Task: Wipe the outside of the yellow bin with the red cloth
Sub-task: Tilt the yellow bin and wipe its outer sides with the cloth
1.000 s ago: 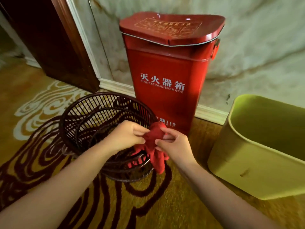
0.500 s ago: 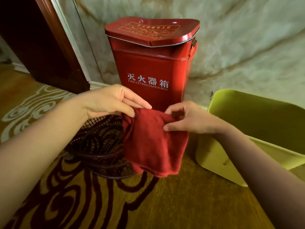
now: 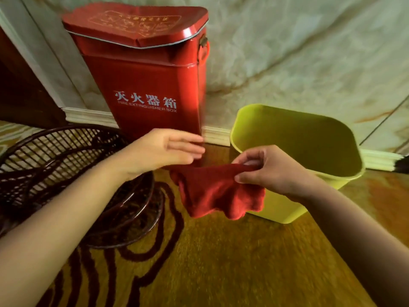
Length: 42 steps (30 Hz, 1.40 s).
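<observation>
Head view: right hand (image 3: 274,171) grip pinching red cloth (image 3: 219,193); left hand (image 3: 163,151) grip open. Yellow bin (image 3: 285,209) unwiped; next, press cloth to outer wall.

The cloth (image 3: 219,193) looks soft, matt terry; the bin (image 3: 287,209) smooth matt plastic; the box (image 3: 152,69) glossy painted metal; the basket (image 3: 66,165) dark glossy wicker; the wall (image 3: 298,52) polished marble.
</observation>
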Available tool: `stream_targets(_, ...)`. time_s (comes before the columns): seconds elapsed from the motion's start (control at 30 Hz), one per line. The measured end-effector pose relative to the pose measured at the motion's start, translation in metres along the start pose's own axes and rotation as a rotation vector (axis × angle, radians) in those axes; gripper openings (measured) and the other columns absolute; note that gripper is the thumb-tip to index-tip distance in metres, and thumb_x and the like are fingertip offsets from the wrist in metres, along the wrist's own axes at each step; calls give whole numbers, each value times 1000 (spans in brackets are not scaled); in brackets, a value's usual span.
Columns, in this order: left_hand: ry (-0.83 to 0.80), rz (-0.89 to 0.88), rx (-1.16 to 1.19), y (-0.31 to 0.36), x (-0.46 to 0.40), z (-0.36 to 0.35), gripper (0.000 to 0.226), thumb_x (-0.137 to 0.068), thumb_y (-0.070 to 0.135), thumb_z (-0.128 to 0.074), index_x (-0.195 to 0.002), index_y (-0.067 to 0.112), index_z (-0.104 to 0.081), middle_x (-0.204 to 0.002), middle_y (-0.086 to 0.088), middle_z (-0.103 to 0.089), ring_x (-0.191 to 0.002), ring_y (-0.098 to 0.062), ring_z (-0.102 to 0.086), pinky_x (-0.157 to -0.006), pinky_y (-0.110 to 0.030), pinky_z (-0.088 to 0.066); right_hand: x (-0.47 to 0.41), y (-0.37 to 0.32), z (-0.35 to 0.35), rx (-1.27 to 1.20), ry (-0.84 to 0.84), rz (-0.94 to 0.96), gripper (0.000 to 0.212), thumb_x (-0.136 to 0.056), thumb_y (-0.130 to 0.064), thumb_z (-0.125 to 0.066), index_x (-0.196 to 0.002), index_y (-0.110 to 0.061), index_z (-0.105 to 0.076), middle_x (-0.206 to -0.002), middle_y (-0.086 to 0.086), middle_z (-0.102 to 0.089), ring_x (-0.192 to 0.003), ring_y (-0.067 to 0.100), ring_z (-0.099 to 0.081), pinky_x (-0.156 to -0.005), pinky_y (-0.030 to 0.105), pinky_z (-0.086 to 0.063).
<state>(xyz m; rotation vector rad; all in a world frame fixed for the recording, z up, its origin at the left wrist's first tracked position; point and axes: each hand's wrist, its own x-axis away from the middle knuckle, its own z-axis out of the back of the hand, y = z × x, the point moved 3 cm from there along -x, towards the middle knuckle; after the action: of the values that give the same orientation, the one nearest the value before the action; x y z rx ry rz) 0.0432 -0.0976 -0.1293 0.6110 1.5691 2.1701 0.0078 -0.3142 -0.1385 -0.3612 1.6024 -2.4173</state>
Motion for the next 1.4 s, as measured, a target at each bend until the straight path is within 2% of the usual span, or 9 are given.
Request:
stream_targets(0.1, 98, -333, -523, 24, -52, -50, 60, -71, 16, -71, -126, 26, -48, -126, 3, -59, -115, -2, -53, -97, -18, -41, 34, 21, 23, 23, 101, -71, 17, -72, 3, -72, -72, -14, -68, -66, -4, -72, -61, 5, -63, -60, 17, -51)
stream_targets(0.2, -61, -271, -956, 22, -103, -95, 61, -72, 27, -67, -129, 25, -46, -131, -3, -57, -122, -21, -49, -99, -31, -37, 73, 46, 48, -2, 200, -177, 16, -72, 2, -72, -72, -14, -69, -74, 3, -76, -66, 9, -69, -59, 16, -54)
stream_targets(0.3, -194, -194, -1056, 15, -131, -114, 11, -76, 22, -60, -83, 18, -68, -76, 0, -68, -79, -25, -61, -61, -29, -43, 113, 72, 67, -135, 317, -305, 14, -73, 5, -71, -76, -8, -69, -74, 8, -76, -66, 14, -70, -59, 20, -56)
stream_targets(0.53, -186, -219, -890, 32, -144, -124, 25, -75, 17, -64, -51, 14, -56, -45, 1, -40, -44, -7, -37, -46, -22, -27, 166, 104, 96, -372, 642, -414, 14, -74, 1, -71, -81, -11, -71, -70, 4, -75, -63, 13, -70, -54, 22, -57)
stream_targets(0.7, -143, -110, -474, 51, -150, -126, 24, -76, -1, -64, -99, 5, -66, -74, 2, -66, -41, 12, -50, -44, -3, -37, 177, 79, 124, -218, 1008, -214, 21, -73, -5, -73, -77, -25, -68, -69, -6, -74, -65, 3, -69, -51, 15, -52)
stream_targets(0.83, -197, -25, -401, 52, -159, -127, 28, -76, 0, -64, -100, 14, -66, -47, 18, -64, -45, 8, -52, -47, -6, -41, 135, 39, 120, 210, 1152, -31, 24, -75, -20, -71, -90, -38, -64, -81, -27, -61, -79, -11, -60, -64, 10, -47)
stream_targets(0.93, -221, -3, -464, 57, -164, -113, 37, -75, -4, -59, -95, 26, -66, -57, 16, -68, -57, 2, -57, -56, -12, -46, 74, 41, 93, 281, 1013, 92, 20, -80, -22, -68, -100, -26, -70, -93, -21, -67, -85, -11, -57, -79, 8, -44)
stream_targets(1.13, -256, 90, -587, 37, -155, -68, 67, -76, -14, -52, -134, 17, -39, -115, -8, -65, -71, 6, -57, -60, -5, -44, 7, 93, 49, 575, 718, 218, 27, -90, -24, -55, -116, -23, -65, -131, 0, -59, -126, 19, -44, -106, 55, -20)
stream_targets(1.4, -323, 99, -704, 22, -160, -34, 56, -78, 14, -65, -129, 26, -45, -103, -7, -73, -82, -13, -55, -86, -41, -47, -25, 138, 48, 645, 697, 67, 71, -81, -72, -28, -141, -52, 2, -156, -9, 19, -143, 19, 26, -106, 70, 7)
